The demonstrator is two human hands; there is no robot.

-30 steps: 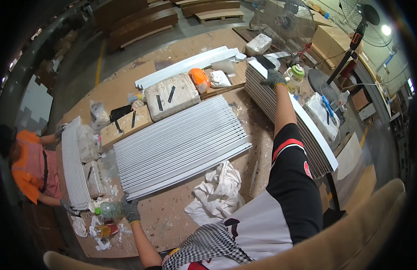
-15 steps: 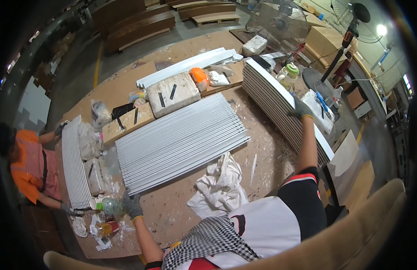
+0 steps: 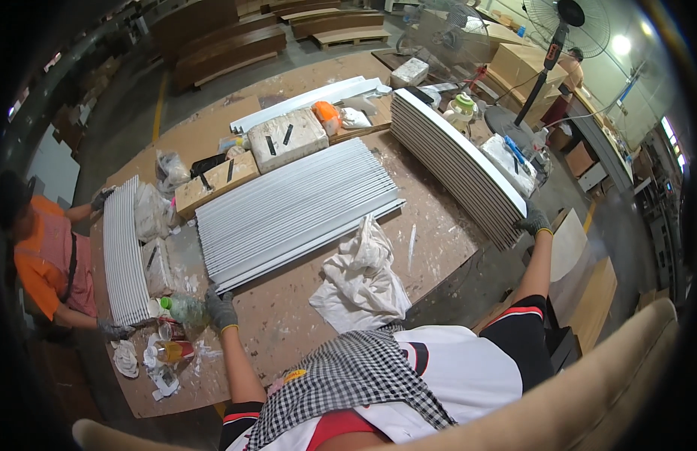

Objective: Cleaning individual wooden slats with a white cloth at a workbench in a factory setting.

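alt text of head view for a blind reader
A person's gloved left hand is at the lower-left corner of central white strips, the right hand at the near end of a white-topped stack. A co-worker is at left, beside more strips.

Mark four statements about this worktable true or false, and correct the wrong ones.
1. The gloved right hand is at the near end of the right-hand stack of white strips. True.
2. The gloved left hand is beside the orange bundle. False: it is at the near left corner of the middle row of white strips.
3. A crumpled white cloth lies on the worktable. True.
4. The co-worker at the left has bare hands. False: both wear gray gloves.
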